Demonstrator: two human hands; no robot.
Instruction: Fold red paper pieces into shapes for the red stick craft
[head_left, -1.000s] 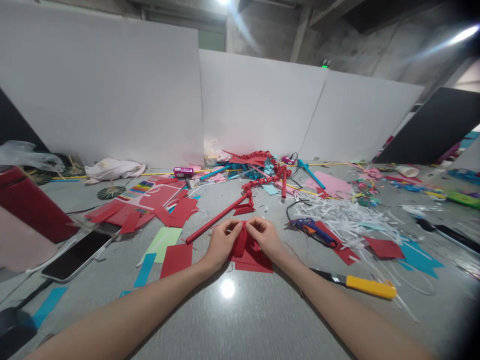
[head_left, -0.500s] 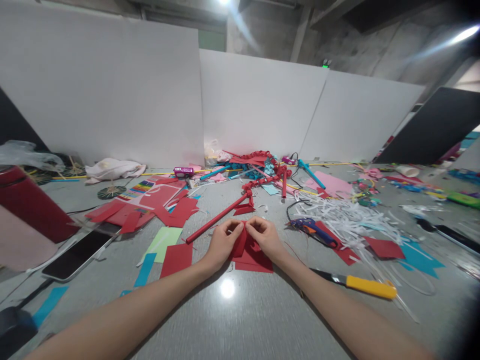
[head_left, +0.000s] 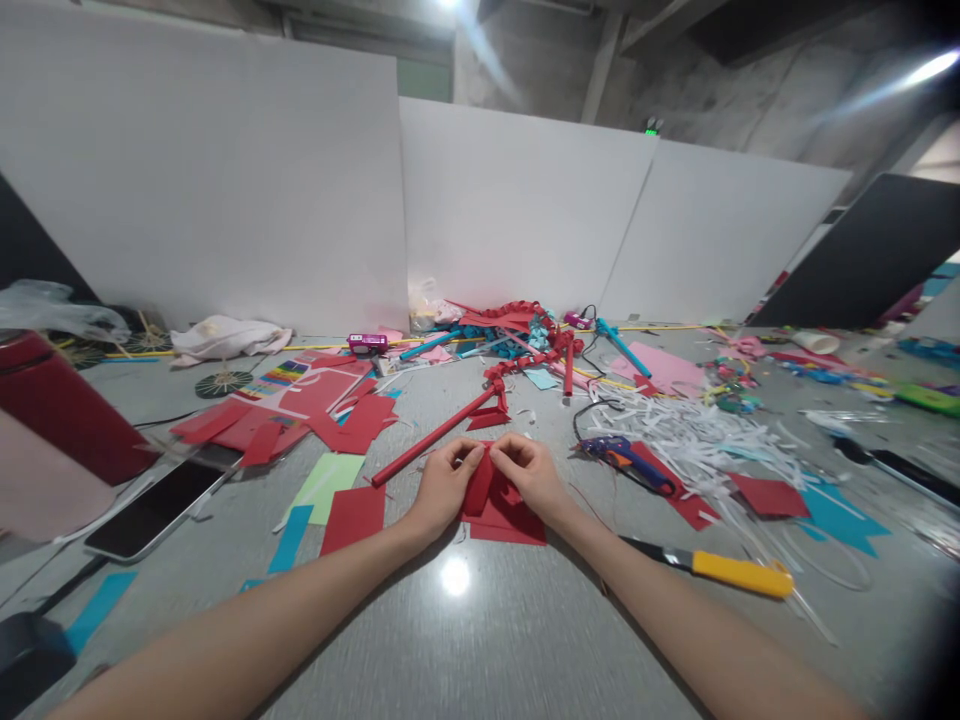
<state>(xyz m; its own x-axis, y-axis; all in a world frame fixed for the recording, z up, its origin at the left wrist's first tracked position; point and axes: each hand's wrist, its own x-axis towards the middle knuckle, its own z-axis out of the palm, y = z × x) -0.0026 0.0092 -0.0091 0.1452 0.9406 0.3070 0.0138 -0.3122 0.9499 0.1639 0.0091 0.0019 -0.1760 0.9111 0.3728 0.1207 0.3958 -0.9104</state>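
Observation:
Between both hands is a folded piece of red paper (head_left: pixel 480 488), pinched near its top edge. My left hand (head_left: pixel 448 482) is closed on its left side, thumb and forefinger together. My right hand (head_left: pixel 529 476) grips the right side in the same kind of pinch, the fingertips of the two hands almost meeting. Under them a flat red sheet (head_left: pixel 517 530) lies on the grey table. Just beyond the hands, a rolled red paper tube (head_left: pixel 435 437) slants away, joined to a curled red paper chain (head_left: pixel 517 362).
To the right lie a blue glue gun (head_left: pixel 626 462), a yellow-handled knife (head_left: pixel 739 574) and white paper shreds (head_left: pixel 682 430). On the left are a phone (head_left: pixel 161 505), a red bottle (head_left: pixel 67 410), red sheets (head_left: pixel 356 520) and a green sheet (head_left: pixel 326 485). White panels (head_left: pixel 525 210) stand behind.
Almost nothing differs. Both hands keep their pinch on the folded red paper, with only a very slight shift of the fingers.

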